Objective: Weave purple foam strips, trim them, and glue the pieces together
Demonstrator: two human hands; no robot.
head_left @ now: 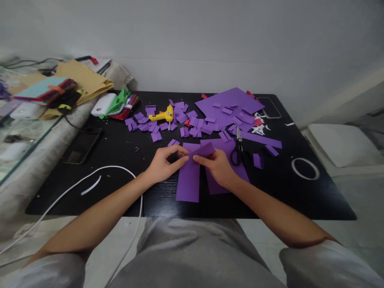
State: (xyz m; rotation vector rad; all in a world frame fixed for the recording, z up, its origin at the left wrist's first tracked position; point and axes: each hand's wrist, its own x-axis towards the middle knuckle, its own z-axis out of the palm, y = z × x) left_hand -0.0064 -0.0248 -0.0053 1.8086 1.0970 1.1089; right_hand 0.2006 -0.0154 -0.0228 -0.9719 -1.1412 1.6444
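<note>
A small strip of purple paper (205, 150) is pinched between my two hands above the table. My left hand (168, 162) is closed, thumb and fingertips at the strip's left end. From the other side my right hand (217, 164) grips the strip, thumb on top. Below them lie a purple paper rectangle (188, 184) and a wider purple sheet (216, 185), partly covered by my right hand. Scissors (239, 146) with black handles rest just right of that hand. Several folded purple paper pieces (180, 116) are scattered beyond my hands.
A yellow glue gun (163, 115) lies among the folded pieces. A large purple sheet (229, 102) and white paper scraps (258, 129) are at the back right. A white ring (305, 169) lies at right, a phone (82, 146) at left. A white cable (99, 170) crosses the table's left front.
</note>
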